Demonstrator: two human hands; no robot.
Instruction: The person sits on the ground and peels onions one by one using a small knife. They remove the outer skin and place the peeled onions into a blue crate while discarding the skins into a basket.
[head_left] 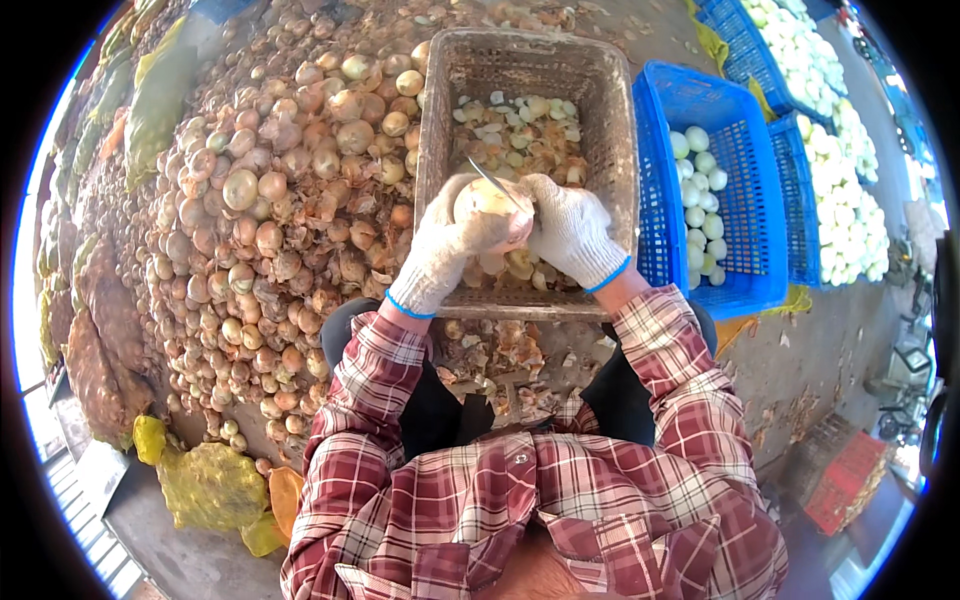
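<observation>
My left hand (440, 245), in a white knit glove with a blue cuff edge, is closed around an onion (480, 200). The onion looks pale, with pinkish skin on its lower right side. A knife (488, 178) lies with its thin blade across the onion's top, tip pointing up and left. My right hand (572, 232), gloved the same way, is closed on the knife; the handle is hidden inside the fingers. Both hands hang over a dirty brown plastic crate (430, 130), which holds onion skins and trimmings (520, 130).
A large heap of unpeeled onions (240, 190) spreads on the left. A blue crate (745, 190) with peeled onions (700, 185) stands close on the right, beside more filled blue crates (800, 235). Yellow mesh sacks (212, 485) lie at lower left, a red crate (845, 485) at lower right.
</observation>
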